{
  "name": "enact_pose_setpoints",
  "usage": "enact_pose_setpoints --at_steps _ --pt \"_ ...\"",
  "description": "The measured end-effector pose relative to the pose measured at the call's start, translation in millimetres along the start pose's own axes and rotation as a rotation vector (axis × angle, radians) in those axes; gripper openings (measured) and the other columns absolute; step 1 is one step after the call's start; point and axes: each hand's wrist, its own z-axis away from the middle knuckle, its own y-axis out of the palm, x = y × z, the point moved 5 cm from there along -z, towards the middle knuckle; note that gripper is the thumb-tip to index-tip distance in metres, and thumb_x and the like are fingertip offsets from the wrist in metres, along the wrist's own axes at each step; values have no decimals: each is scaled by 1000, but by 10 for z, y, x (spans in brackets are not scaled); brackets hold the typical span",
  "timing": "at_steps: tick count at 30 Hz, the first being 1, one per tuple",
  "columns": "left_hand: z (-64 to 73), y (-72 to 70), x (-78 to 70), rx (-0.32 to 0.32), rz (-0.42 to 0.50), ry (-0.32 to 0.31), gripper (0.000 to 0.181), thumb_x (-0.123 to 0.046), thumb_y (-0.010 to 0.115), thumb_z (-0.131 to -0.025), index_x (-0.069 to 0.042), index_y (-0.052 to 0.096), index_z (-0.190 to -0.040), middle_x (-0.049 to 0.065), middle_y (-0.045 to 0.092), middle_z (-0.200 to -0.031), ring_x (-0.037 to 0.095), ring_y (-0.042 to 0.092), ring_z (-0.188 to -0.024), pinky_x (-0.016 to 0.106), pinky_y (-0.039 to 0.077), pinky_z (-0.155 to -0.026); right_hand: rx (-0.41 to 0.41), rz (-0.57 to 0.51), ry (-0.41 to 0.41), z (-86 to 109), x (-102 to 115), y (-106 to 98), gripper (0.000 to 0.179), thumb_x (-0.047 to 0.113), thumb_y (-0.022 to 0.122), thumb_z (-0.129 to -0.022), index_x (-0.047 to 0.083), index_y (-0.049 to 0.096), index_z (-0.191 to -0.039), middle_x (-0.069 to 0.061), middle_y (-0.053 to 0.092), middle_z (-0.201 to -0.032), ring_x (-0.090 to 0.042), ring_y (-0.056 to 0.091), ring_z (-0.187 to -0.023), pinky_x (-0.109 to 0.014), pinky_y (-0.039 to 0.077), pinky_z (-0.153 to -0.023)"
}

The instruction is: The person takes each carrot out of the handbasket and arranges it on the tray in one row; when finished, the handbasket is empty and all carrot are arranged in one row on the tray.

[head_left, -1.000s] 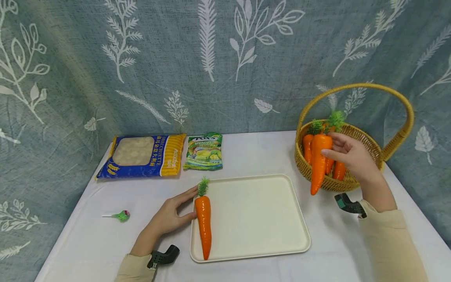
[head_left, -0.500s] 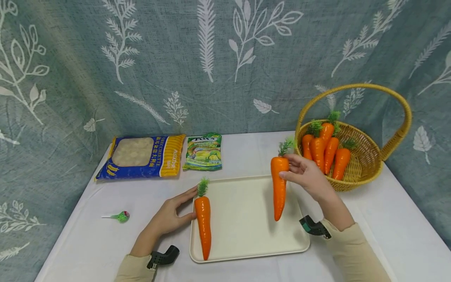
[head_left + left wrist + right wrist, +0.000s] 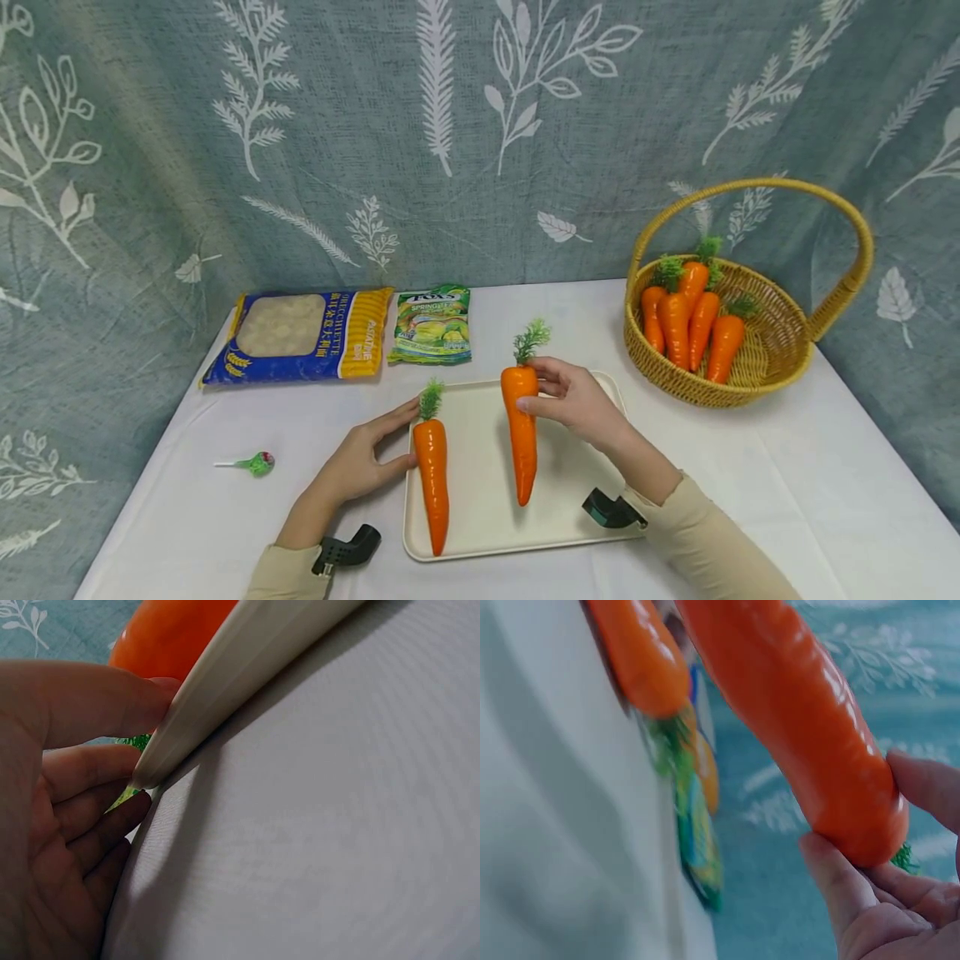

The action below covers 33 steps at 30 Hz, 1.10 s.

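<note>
Pinching a carrot (image 3: 520, 433) snugly near its green top with the right grip (image 3: 581, 407), holding it up over the middle of the tray (image 3: 482, 475). Touching the tray's left edge, just beside a second carrot (image 3: 432, 483), with the left grip (image 3: 362, 462), spreading it wide. Leaving room between both carrots and more toward the right edge.

A leaf-print curtain (image 3: 480, 225) fills the top; an orecchiette bag (image 3: 288, 336) and Fox's candy packet (image 3: 430, 327) lie centre-left — a lollipop (image 3: 260, 463) lower left.
</note>
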Motion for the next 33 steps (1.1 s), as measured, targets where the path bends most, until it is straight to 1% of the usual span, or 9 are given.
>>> enact_pose_setpoints --at_steps 4,8,12,17,21,25,27,33 --pt "1 2 11 6 -3 -15 63 -33 73 -80 -10 54 -135 -1 45 -146 27 44 -133 49 37 -109 26 0 9 -48 -79 208 66 11 69 -85 -11 36 -139 -29 51 -133 -38 53 -122 -33 56 -89" --pt "-4 -1 19 10 -5 -14 63 -33 73 -80 -10 53 -136 0 44 -147 27 44 -133 49 37 -109 57 -7 14 -85 -157 385 64 11 68 -86 -12 37 -138 -28 51 -133 -38 54 -121 -35 55 -91" --pt "-6 -8 16 10 -3 -13 63 -33 73 -80 -10 53 -136 0 44 -147 27 44 -133 49 37 -109 87 -7 29 -133 -212 535 62 10 66 -86 -12 38 -137 -28 52 -132 -37 56 -119 -35 55 -92" --pt "0 -1 22 14 1 -16 62 -33 73 -81 -11 53 -136 -1 45 -146 26 44 -133 48 37 -109 92 17 56 -202 -290 679 59 10 67 -86 -12 42 -134 -28 54 -128 -36 59 -115 -34 56 -90" --pt "-2 5 22 18 3 -21 63 -34 72 -81 -11 53 -136 -1 44 -147 27 44 -133 49 37 -110 71 57 79 -234 -355 741 58 12 68 -85 -12 45 -132 -27 56 -126 -34 63 -110 -34 56 -89" --pt "-2 5 21 17 4 -21 63 -33 72 -81 -12 53 -136 -1 44 -147 27 44 -133 49 37 -110 66 77 101 -233 -395 775 58 13 68 -85 -13 44 -132 -27 57 -125 -33 63 -109 -34 56 -90" --pt "-3 4 22 18 4 -19 63 -33 72 -81 -12 53 -136 -1 44 -147 27 44 -133 49 37 -110 70 73 111 -229 -410 781 59 13 68 -86 -13 44 -132 -27 57 -125 -33 62 -110 -35 55 -91" --pt "8 -12 15 20 5 -16 62 -31 72 -81 -11 53 -136 -1 44 -147 26 44 -134 48 37 -110 80 93 108 -241 -448 788 58 14 69 -86 -11 45 -133 -27 56 -128 -35 58 -116 -38 53 -94"
